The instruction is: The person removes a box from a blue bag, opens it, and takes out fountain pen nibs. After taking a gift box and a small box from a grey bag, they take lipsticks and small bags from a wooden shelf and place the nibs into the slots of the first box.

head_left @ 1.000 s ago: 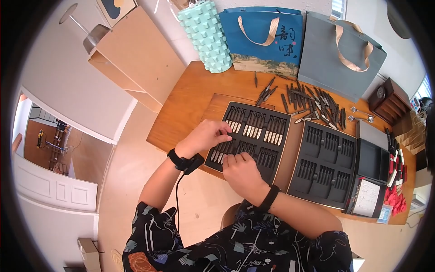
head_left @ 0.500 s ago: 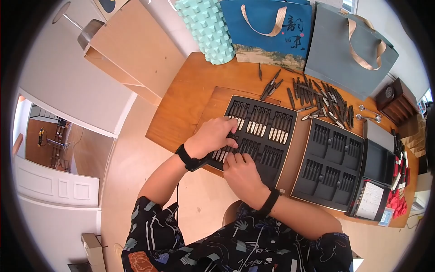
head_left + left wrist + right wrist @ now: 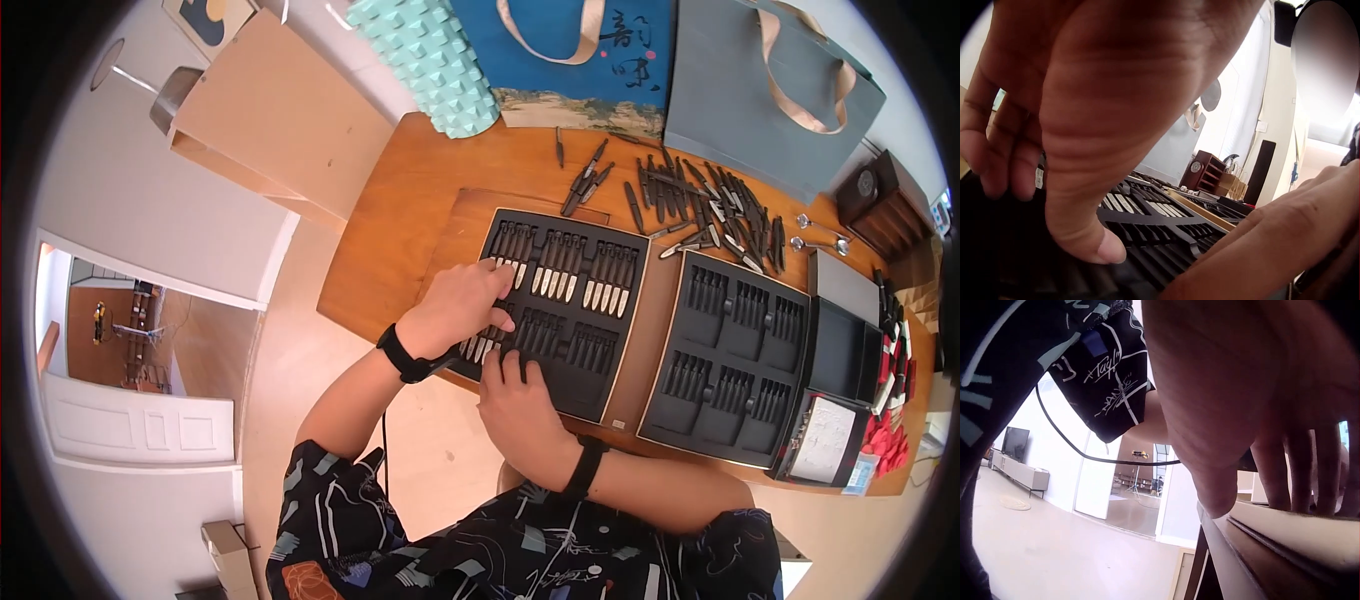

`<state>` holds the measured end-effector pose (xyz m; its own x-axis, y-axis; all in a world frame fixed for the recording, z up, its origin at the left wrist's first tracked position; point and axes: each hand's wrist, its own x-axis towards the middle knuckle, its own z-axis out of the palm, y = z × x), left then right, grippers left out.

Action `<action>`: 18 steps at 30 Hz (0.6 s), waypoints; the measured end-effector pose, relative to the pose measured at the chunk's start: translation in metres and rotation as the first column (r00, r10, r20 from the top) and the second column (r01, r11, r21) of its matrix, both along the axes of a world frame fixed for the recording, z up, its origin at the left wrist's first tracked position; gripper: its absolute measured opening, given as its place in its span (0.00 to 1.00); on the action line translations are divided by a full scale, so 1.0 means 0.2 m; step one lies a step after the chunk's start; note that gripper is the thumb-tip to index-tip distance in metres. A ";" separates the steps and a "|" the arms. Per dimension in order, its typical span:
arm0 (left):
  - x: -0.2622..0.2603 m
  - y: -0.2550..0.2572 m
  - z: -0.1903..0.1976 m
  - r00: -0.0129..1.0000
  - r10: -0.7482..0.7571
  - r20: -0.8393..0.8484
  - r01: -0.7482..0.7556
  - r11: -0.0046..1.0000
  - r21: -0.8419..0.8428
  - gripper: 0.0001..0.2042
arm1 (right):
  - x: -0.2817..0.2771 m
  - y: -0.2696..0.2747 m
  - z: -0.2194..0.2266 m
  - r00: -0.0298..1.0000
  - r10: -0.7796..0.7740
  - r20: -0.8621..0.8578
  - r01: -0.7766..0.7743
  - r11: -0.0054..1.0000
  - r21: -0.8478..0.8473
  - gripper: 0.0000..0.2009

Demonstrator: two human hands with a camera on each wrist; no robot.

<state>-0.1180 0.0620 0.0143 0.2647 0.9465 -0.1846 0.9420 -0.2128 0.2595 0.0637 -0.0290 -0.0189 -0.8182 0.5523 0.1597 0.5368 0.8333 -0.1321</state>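
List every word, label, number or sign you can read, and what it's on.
"韵味": brush script on the blue bag.
Shirt: stylised script, not clearly readable.
White sheet: too small to read.
Pale tag beside the left tray: too small.
Pale blue card: too blurred.

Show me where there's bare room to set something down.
Widest is the left part of the tabletop, bordered by the teal roller, the blue bag and the left tray. The narrow brown strip between that and the right tray is bare too. Crowded: behind the trays (loose dark pieces), the right end (red items), and under the left hand.
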 end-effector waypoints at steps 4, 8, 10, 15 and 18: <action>0.03 0.02 0.03 0.998 0.008 -0.056 -0.011 0.999 -0.048 0.23 | 0.01 -0.02 -0.02 0.996 -0.013 0.091 0.004 0.995 0.104 0.20; 0.04 0.02 0.04 0.997 0.002 -0.077 -0.006 0.998 -0.061 0.22 | 0.05 -0.02 -0.08 1.000 0.016 0.017 -0.018 0.994 0.107 0.21; 0.05 0.02 0.05 0.996 -0.030 -0.090 0.027 0.999 -0.031 0.22 | 0.07 -0.02 -0.12 1.000 0.011 -0.025 -0.008 0.995 0.103 0.23; 0.11 0.05 0.10 0.974 -0.028 -0.225 0.003 0.994 -0.112 0.21 | 0.18 0.02 -0.13 0.982 0.077 -0.174 -0.089 0.994 -0.061 0.25; 0.20 0.14 0.14 0.956 -0.013 -0.293 -0.042 0.983 -0.178 0.18 | 0.33 0.05 -0.07 0.957 0.087 -0.277 -0.117 0.989 -0.093 0.24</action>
